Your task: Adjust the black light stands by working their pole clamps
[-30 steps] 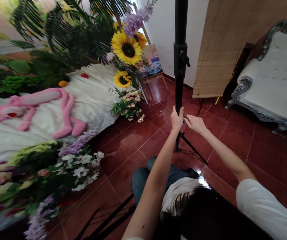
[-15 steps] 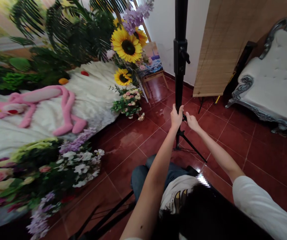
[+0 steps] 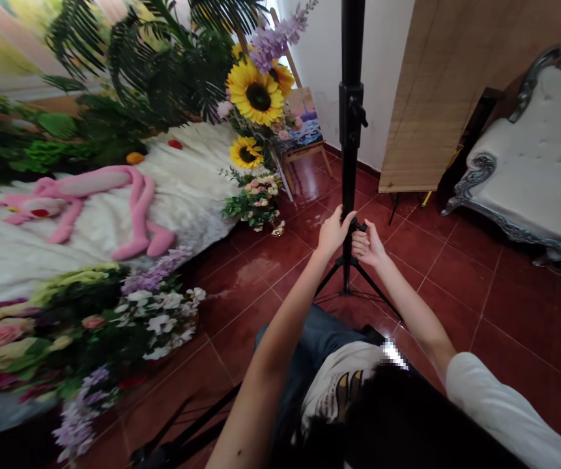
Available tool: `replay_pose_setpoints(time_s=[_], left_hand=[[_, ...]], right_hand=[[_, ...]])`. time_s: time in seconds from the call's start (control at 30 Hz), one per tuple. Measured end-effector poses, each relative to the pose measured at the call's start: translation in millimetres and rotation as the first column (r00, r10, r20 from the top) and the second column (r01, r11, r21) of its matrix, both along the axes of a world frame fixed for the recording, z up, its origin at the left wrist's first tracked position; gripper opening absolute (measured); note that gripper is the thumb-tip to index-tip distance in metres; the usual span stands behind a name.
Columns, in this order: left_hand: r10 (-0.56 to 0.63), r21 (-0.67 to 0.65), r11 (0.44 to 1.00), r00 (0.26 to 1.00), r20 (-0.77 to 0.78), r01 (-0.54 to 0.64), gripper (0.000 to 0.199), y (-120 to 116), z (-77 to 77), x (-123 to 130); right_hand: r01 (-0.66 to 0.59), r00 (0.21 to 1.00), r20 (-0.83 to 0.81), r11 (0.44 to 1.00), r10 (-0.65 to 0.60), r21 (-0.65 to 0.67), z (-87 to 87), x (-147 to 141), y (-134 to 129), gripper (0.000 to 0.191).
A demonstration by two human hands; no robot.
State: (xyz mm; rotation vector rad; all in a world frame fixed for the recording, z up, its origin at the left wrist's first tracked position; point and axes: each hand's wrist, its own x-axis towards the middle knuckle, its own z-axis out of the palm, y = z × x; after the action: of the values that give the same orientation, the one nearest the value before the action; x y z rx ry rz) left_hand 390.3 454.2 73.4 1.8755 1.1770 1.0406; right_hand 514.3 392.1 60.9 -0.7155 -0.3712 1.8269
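Observation:
A black tripod stand rises upright in front of me, its legs spread on the floor. My left hand grips the lower pole from the left, thumb across the front and the other fingers partly hidden. Just to its right, my right hand has curled fingers and a thumb pressed at a small black knob on the stand's lower collar. Higher up, a second black knob sticks out from another collar, untouched.
A white tufted sofa stands at right beside a hanging bamboo blind. On the left are a pink plush toy on white fur, sunflowers and artificial flowers. Other black stand legs lie low at bottom left.
My left hand has loosened and shifted slightly left on the pole. My right hand has turned, its fingers now curled under the knob. The view has shifted slightly.

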Motion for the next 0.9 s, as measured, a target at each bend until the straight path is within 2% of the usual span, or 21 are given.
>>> replay_pose_setpoints(time_s=[0.07,0.17,0.27,0.3,0.37,0.43,0.5,0.57,0.63,0.73,0.77,0.83,0.9], left_hand=[[-0.062,-0.009,0.998,0.997,-0.048,0.062,0.043,-17,-0.7,-21],[-0.107,-0.13,0.986,0.994,-0.037,0.102,0.044,-64,-13.1,-69],[-0.097,-0.257,0.96,0.992,0.08,0.114,0.046,-132,-33.7,-130],[-0.002,-0.289,0.957,0.995,0.095,0.03,0.046,-157,-40.6,-151],[0.298,-0.308,0.913,0.953,0.053,-0.268,0.045,-208,-52.4,-194],[0.601,-0.213,0.778,0.799,-0.019,-0.591,0.043,-257,-59.7,-235],[0.791,-0.038,0.601,0.601,-0.11,-0.798,0.04,-302,-61.1,-271],[0.896,0.117,0.433,0.412,-0.166,-0.894,0.037,-342,-56.4,-301],[0.953,0.197,0.284,0.255,-0.162,-0.938,0.037,-373,-46.4,-325],[0.989,0.232,0.112,0.086,-0.121,-0.966,0.039,-402,-25.7,-349],[0.994,0.23,0.075,0.054,-0.097,-0.97,0.039,-406,-18.8,-356],[1.0,0.203,0.024,0.02,-0.022,-0.979,0.039,-408,-7.2,-367],[0.996,0.163,-0.004,0.011,0.094,-0.987,0.042,-402,-0.6,-380]], right_hand=[[0.067,0.986,-0.154,0.997,-0.062,0.029,3.2,-5,-8,0.052],[0.109,0.96,-0.266,0.992,-0.087,0.068,8.1,-22,-17,0.045],[-0.073,0.976,-0.196,0.991,0.094,0.116,13.2,-53,-23,0.04],[-0.166,0.973,-0.14,0.977,0.185,0.138,14.4,-68,-24,0.039],[-0.35,0.934,-0.007,0.916,0.358,0.197,16.2,-102,-26,0.037],[-0.514,0.858,0.134,0.816,0.496,0.265,17.3,-144,-30,0.038],[-0.651,0.759,0.277,0.693,0.589,0.31,18.9,-192,-36,0.04],[-0.761,0.648,0.409,0.559,0.642,0.328,22.2,-242,-46,0.041],[-0.854,0.52,0.522,0.404,0.676,0.328,27.8,-294,-60,0.042],[-0.94,0.318,0.651,0.142,0.689,0.309,39.0,-367,-89,0.042],[-0.951,0.273,0.681,0.082,0.679,0.299,42.7,-390,-99,0.041],[-0.962,0.231,0.725,0.039,0.649,0.272,48.2,-433,-118,0.038],[-0.974,0.203,0.781,0.043,0.591,0.221,50.6,-472,-133,0.035]])
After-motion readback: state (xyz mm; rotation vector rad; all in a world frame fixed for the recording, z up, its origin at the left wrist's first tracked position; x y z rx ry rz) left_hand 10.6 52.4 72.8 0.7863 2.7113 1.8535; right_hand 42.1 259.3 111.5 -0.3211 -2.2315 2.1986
